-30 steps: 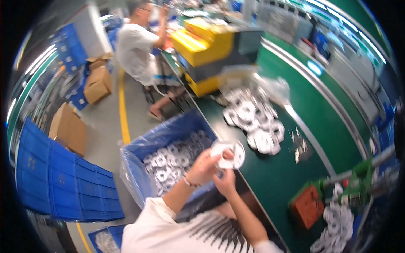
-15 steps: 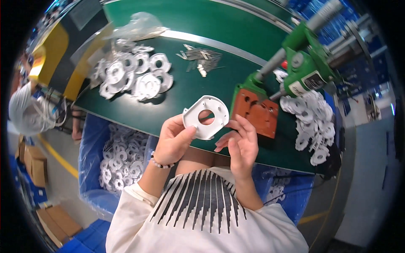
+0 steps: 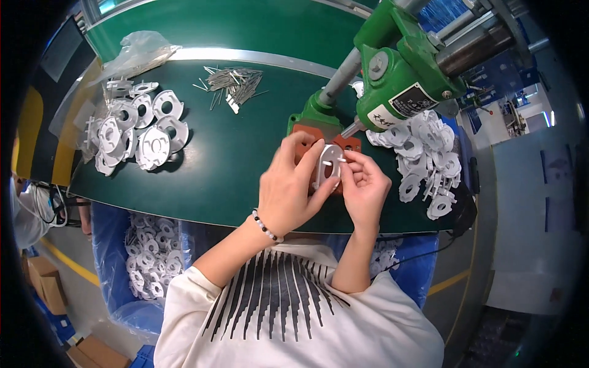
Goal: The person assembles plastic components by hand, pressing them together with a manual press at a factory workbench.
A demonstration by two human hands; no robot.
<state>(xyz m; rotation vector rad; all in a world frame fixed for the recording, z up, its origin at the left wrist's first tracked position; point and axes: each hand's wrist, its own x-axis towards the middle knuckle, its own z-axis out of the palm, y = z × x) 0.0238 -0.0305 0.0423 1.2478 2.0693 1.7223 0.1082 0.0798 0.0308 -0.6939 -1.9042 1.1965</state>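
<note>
A white plastic ring part (image 3: 332, 152) with a round hole is tilted up in front of the press's orange-brown fixture block (image 3: 350, 143). My left hand (image 3: 287, 187) is closed around the part's left and lower edges. At its right edge my right hand (image 3: 366, 191) pinches with thumb and fingertips, by a small white peg that stands out there. Whether the part touches the block cannot be seen, since my hands cover much of both. Above and behind my hands stands the green hand press (image 3: 392, 80), its metal ram (image 3: 351, 127) close over the block.
Stacked white ring parts (image 3: 153, 144) lie on the left of the green table (image 3: 227, 159), with another heap (image 3: 429, 156) right of the press. Thin metal pins (image 3: 236, 83) lie at the back, near a clear plastic bag (image 3: 138, 49). A blue-lined bin (image 3: 110, 257) holds more parts below.
Both hands have moved the white part from in front of my body to the fixture block and tilted it. My right hand's loose fingers have closed to a pinch at its edge. The view has shifted right.
</note>
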